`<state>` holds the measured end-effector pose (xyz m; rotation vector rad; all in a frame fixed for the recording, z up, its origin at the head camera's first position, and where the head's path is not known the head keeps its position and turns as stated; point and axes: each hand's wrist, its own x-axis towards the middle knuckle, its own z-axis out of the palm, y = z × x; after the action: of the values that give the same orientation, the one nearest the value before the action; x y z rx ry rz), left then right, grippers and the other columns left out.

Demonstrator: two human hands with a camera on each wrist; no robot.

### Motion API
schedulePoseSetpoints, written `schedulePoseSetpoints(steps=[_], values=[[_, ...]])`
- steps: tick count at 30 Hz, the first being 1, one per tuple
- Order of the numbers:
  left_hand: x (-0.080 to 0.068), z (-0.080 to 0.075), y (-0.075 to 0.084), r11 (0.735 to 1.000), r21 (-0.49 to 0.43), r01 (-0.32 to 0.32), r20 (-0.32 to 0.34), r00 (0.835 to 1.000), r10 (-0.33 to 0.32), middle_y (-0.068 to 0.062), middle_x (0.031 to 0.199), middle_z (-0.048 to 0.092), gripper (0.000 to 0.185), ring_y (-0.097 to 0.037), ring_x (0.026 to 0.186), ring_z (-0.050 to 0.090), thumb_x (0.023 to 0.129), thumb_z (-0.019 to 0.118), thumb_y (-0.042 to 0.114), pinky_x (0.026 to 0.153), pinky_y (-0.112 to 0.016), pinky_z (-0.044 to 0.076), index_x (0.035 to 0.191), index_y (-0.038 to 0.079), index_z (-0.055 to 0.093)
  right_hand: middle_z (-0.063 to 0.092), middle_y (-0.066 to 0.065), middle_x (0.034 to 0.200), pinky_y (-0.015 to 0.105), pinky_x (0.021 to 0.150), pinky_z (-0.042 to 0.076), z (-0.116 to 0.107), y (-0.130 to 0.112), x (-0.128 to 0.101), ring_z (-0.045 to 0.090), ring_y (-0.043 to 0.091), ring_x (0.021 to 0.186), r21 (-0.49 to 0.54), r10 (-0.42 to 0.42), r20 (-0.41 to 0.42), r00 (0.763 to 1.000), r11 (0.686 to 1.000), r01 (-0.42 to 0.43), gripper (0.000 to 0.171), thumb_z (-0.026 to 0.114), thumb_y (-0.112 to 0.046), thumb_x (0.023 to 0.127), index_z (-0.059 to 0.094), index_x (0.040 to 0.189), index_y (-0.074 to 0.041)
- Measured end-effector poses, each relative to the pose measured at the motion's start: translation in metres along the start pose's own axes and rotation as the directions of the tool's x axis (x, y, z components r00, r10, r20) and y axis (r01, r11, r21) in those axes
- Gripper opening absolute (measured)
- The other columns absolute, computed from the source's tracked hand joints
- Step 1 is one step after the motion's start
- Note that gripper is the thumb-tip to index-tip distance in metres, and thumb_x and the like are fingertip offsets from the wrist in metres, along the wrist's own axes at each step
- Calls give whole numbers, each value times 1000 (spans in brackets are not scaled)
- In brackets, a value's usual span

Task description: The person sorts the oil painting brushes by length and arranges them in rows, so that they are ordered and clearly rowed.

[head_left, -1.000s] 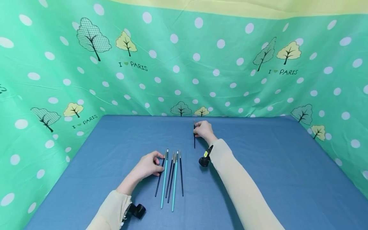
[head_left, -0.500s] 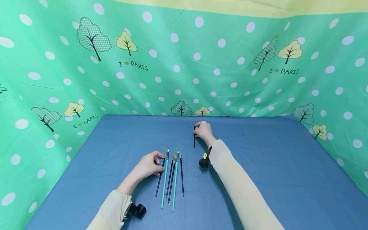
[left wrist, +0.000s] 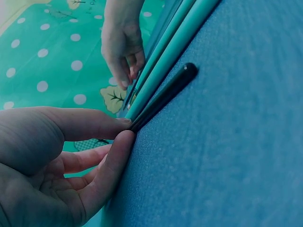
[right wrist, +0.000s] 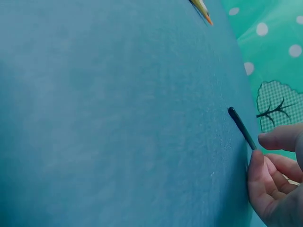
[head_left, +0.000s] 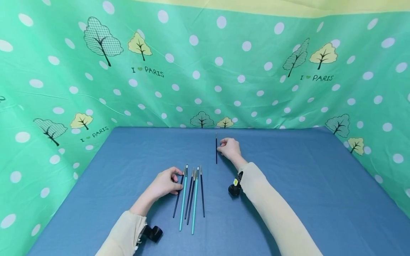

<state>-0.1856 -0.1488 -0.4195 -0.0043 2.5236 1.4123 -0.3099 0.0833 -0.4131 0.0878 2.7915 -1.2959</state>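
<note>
Near the table's middle, several paintbrushes with black or turquoise handles lie fanned out, bristles pointing away. My left hand (head_left: 164, 184) is at their left side and pinches the leftmost black paintbrush (head_left: 176, 206) between thumb and finger; the left wrist view shows its black handle (left wrist: 168, 93) leaving the fingertips. A turquoise paintbrush (head_left: 183, 204) lies right beside it. Farther back, a single black paintbrush (head_left: 216, 156) lies on the table. Just to its right is my right hand (head_left: 230, 148), thumb and finger parted, with that brush's handle (right wrist: 241, 126) by the fingertips.
A blue cloth covers the table (head_left: 288, 170). Green polka-dot fabric (head_left: 243, 64) with printed trees hangs behind and at both sides. Another turquoise paintbrush (head_left: 194, 206) and a black paintbrush (head_left: 202, 195) lie at the fan's right side.
My right hand has let go of the single black paintbrush and drawn a little to the right and nearer, leaving it on the table. The left hand has kept its place.
</note>
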Motion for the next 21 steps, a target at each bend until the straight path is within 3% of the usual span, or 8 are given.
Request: schedulePoseSetpoints(steps=[9,21], values=[[-1,1,2,1000,-25,7,-1,1000,-7,-9,73,43,37,-18,48,53,67,67,0,46,-26,51,100,7,53,57,2,74,24,46,49,-1,2,-32,55,12,53,-4,-66,4,998,998,66,29,65,-14,73,59,101,-8],[-1,0,1,1000,-25,-1,4,1000,1,-9,74,44,37,-19,49,53,67,67,1,47,-27,52,100,8,53,57,3,74,24,50,51,2,-6,-75,58,13,55,71,-167,150,974,985,158,31,65,-12,73,57,102,-5]])
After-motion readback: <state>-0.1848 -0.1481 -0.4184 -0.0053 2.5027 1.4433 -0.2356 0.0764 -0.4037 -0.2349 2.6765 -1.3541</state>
